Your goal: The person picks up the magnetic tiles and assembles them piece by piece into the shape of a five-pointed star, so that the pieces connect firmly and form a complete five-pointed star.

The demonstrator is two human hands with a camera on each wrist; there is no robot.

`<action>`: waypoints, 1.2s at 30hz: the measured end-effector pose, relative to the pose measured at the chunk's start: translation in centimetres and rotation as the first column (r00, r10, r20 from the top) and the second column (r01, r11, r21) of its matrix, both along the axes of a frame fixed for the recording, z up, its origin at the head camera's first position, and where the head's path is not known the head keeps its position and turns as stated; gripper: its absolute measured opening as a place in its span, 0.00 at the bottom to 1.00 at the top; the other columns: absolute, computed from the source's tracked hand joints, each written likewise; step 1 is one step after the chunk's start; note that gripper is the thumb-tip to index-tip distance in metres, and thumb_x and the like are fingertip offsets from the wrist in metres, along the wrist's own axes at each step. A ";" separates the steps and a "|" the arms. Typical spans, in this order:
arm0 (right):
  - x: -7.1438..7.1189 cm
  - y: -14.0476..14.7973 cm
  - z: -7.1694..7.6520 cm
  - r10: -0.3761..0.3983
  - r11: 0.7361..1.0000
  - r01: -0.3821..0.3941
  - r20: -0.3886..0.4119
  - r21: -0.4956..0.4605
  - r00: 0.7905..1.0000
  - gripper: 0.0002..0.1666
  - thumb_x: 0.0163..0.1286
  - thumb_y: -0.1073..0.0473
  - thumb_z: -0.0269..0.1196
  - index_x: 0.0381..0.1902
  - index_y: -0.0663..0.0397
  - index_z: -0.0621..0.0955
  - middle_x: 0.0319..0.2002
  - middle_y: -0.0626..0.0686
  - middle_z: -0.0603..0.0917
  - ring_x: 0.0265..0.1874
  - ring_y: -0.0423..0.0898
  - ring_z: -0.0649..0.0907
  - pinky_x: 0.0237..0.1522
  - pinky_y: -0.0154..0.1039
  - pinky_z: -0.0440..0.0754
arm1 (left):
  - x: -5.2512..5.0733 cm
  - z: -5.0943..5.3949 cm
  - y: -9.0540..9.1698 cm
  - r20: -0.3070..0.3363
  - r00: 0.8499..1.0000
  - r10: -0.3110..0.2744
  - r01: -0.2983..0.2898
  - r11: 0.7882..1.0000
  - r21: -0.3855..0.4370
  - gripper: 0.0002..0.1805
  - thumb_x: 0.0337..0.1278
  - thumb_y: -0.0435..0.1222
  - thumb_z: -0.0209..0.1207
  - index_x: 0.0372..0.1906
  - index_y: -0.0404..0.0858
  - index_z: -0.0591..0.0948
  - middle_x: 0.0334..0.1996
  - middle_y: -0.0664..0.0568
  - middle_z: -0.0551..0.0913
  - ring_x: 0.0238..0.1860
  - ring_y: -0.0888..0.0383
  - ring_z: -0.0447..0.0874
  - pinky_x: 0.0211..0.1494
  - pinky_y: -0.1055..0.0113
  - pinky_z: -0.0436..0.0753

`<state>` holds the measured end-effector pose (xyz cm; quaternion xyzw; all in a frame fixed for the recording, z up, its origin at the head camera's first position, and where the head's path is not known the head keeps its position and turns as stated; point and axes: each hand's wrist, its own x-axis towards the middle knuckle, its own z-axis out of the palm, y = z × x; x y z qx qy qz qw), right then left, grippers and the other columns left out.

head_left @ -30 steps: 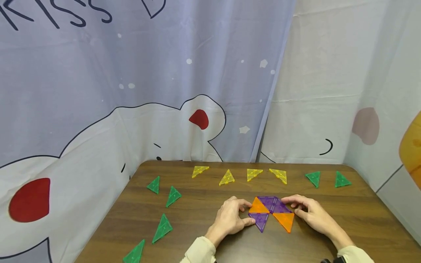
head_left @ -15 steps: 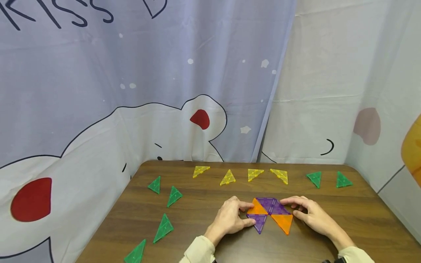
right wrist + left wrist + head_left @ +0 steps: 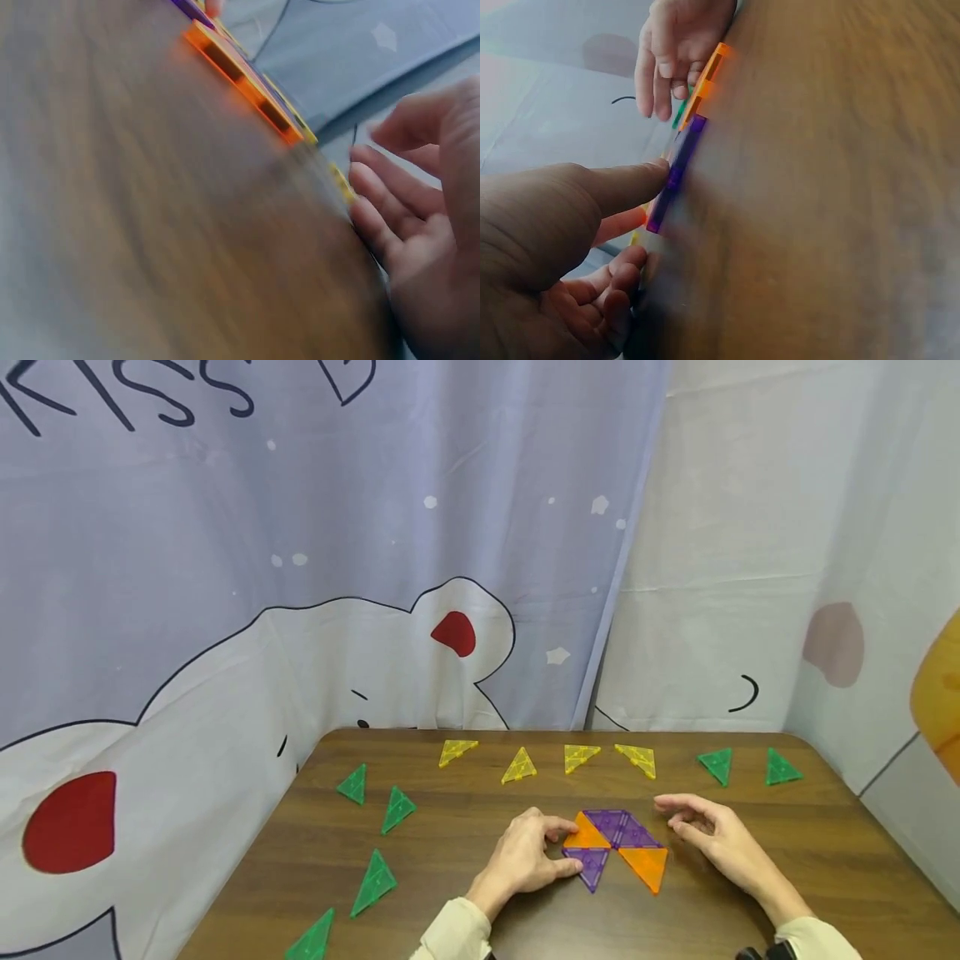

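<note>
Several flat see-through triangle tiles lie edge to edge on the table [image 3: 540, 927]: an orange tile [image 3: 589, 833] at the left, two purple tiles [image 3: 619, 828] at the top, a purple tile [image 3: 588, 865] below left and an orange tile [image 3: 647, 866] below right. My left hand [image 3: 521, 853] rests at the group's left side, its thumb on the lower purple tile [image 3: 676, 176] and its index finger touching the left orange one. Apart from the tiles, to their right, hovers my right hand [image 3: 716, 835], holding nothing. Its fingers are relaxed.
Along the far edge lie several yellow triangle tiles [image 3: 519, 766]. Two green tiles [image 3: 782, 768] are at the far right. More green tiles [image 3: 372, 883] are spread down the left side. A printed curtain [image 3: 450, 527] hangs behind the table.
My right hand has come off the tiles and moved a little right and up. The tile group shifted slightly left and nearer, then stayed. My left hand keeps touching it.
</note>
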<state>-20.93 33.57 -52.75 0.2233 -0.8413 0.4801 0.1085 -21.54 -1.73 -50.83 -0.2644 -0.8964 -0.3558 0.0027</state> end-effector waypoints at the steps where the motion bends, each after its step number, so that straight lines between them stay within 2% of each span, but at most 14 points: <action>1: -0.1 0.3 0.0 -0.044 0.999 0.043 -0.008 -0.014 0.999 0.21 0.82 0.69 0.65 0.69 0.63 0.83 0.59 0.53 0.91 0.46 0.41 0.88 0.43 0.31 0.86 | 0.0 0.1 -0.1 0.011 1.000 -0.006 0.005 1.000 0.015 0.27 0.56 0.46 0.84 0.61 0.46 0.93 0.41 0.57 0.85 0.42 0.64 0.80 0.44 0.72 0.78; 4: -0.2 1.8 -0.2 -0.194 0.981 0.193 -0.030 -0.032 0.981 0.23 0.81 0.66 0.68 0.71 0.64 0.82 0.56 0.41 0.90 0.46 0.36 0.87 0.43 0.29 0.85 | -0.3 0.4 -0.2 0.021 1.000 -0.013 0.012 0.998 0.062 0.28 0.57 0.45 0.84 0.62 0.43 0.91 0.42 0.55 0.85 0.40 0.63 0.80 0.45 0.72 0.79; 7: -0.1 3.8 -0.2 -0.322 0.946 0.321 -0.021 -0.037 0.947 0.29 0.81 0.61 0.70 0.74 0.64 0.78 0.56 0.27 0.85 0.45 0.32 0.85 0.41 0.27 0.83 | -0.8 1.0 0.2 -0.001 1.000 -0.008 0.008 0.994 0.105 0.29 0.58 0.45 0.83 0.63 0.42 0.90 0.44 0.53 0.86 0.40 0.62 0.81 0.46 0.72 0.80; 9: 0.0 5.1 -0.1 -0.392 0.920 0.392 -0.012 -0.028 0.920 0.34 0.81 0.57 0.71 0.78 0.63 0.76 0.58 0.24 0.82 0.47 0.28 0.83 0.43 0.24 0.81 | -1.1 1.3 0.7 -0.033 0.999 -0.002 0.006 0.993 0.121 0.30 0.58 0.46 0.83 0.64 0.42 0.89 0.47 0.52 0.87 0.43 0.62 0.83 0.49 0.72 0.80; 11: 0.1 6.2 0.0 -0.442 0.897 0.442 -0.003 -0.006 0.897 0.39 0.81 0.53 0.72 0.81 0.63 0.72 0.64 0.32 0.82 0.51 0.25 0.80 0.46 0.21 0.78 | -1.4 1.7 1.2 -0.052 0.999 0.002 0.005 0.991 0.135 0.32 0.59 0.47 0.82 0.66 0.42 0.88 0.49 0.51 0.88 0.47 0.61 0.84 0.53 0.71 0.80; 14: 0.1 7.5 0.1 -0.493 0.869 0.492 0.013 0.047 0.870 0.46 0.81 0.48 0.72 0.85 0.60 0.67 0.74 0.55 0.79 0.56 0.26 0.75 0.48 0.18 0.72 | -1.9 2.2 2.2 -0.069 0.998 0.014 -0.003 0.988 0.153 0.33 0.60 0.48 0.82 0.68 0.44 0.86 0.53 0.49 0.87 0.52 0.57 0.85 0.58 0.68 0.81; 17: 0.1 8.3 0.0 -0.520 0.851 0.514 0.041 0.105 0.853 0.51 0.82 0.43 0.70 0.88 0.60 0.60 0.80 0.73 0.69 0.64 0.46 0.77 0.45 0.23 0.69 | -2.4 2.6 3.3 -0.084 0.996 0.024 -0.010 0.987 0.162 0.35 0.61 0.50 0.81 0.71 0.45 0.85 0.58 0.50 0.86 0.57 0.54 0.85 0.62 0.65 0.81; 20: 0.0 9.2 -0.2 -0.550 0.830 0.539 0.055 0.143 0.833 0.54 0.82 0.42 0.69 0.89 0.60 0.57 0.80 0.76 0.66 0.64 0.69 0.75 0.44 0.27 0.66 | -3.1 3.3 4.6 -0.129 0.991 0.023 -0.003 0.989 0.150 0.36 0.62 0.51 0.80 0.72 0.45 0.84 0.62 0.51 0.86 0.60 0.54 0.85 0.66 0.64 0.80; 21: 0.0 9.5 -0.3 -0.562 0.822 0.550 0.055 0.149 0.825 0.55 0.81 0.41 0.70 0.89 0.60 0.57 0.79 0.77 0.66 0.63 0.72 0.75 0.44 0.28 0.66 | -3.4 3.6 5.1 -0.145 0.989 0.021 0.000 0.990 0.143 0.36 0.62 0.52 0.79 0.72 0.45 0.84 0.62 0.52 0.86 0.60 0.56 0.85 0.67 0.65 0.80; 25: -0.4 11.1 -0.4 -0.622 0.777 0.609 0.049 0.160 0.781 0.56 0.79 0.40 0.71 0.90 0.57 0.58 0.79 0.76 0.68 0.59 0.67 0.76 0.44 0.31 0.65 | -4.4 4.9 6.8 -0.179 0.984 0.000 0.020 0.993 0.114 0.36 0.64 0.53 0.78 0.73 0.46 0.83 0.64 0.54 0.86 0.62 0.60 0.83 0.69 0.67 0.79; 27: -0.5 11.8 -0.4 -0.640 0.763 0.626 0.050 0.162 0.767 0.57 0.79 0.39 0.71 0.90 0.57 0.58 0.79 0.76 0.67 0.59 0.68 0.75 0.45 0.33 0.65 | -5.0 5.4 7.6 -0.186 0.982 -0.021 0.041 0.994 0.106 0.37 0.64 0.53 0.78 0.74 0.46 0.82 0.64 0.54 0.85 0.63 0.60 0.83 0.69 0.69 0.78; 31: -0.7 12.7 0.0 -0.651 0.754 0.635 0.059 0.169 0.757 0.58 0.80 0.39 0.70 0.91 0.58 0.55 0.81 0.77 0.65 0.64 0.74 0.74 0.47 0.37 0.66 | -6.3 6.2 8.9 -0.225 0.973 -0.054 0.072 0.995 0.069 0.38 0.65 0.54 0.77 0.75 0.46 0.81 0.67 0.54 0.84 0.66 0.59 0.83 0.70 0.71 0.78; 34: -0.9 12.9 0.3 -0.638 0.766 0.623 0.071 0.159 0.766 0.58 0.81 0.39 0.69 0.91 0.59 0.53 0.82 0.78 0.62 0.66 0.78 0.72 0.54 0.54 0.76 | -7.4 6.6 9.9 -0.243 0.967 -0.070 0.083 0.996 0.045 0.39 0.65 0.55 0.77 0.77 0.46 0.81 0.69 0.54 0.84 0.69 0.58 0.82 0.73 0.70 0.77; 36: -1.0 12.8 0.5 -0.626 0.776 0.609 0.090 0.163 0.774 0.59 0.82 0.38 0.68 0.91 0.59 0.51 0.83 0.78 0.60 0.67 0.81 0.70 0.57 0.69 0.76 | -8.0 6.7 10.7 -0.242 0.967 -0.078 0.086 0.996 0.022 0.40 0.65 0.56 0.77 0.77 0.46 0.80 0.71 0.55 0.83 0.72 0.58 0.80 0.75 0.69 0.76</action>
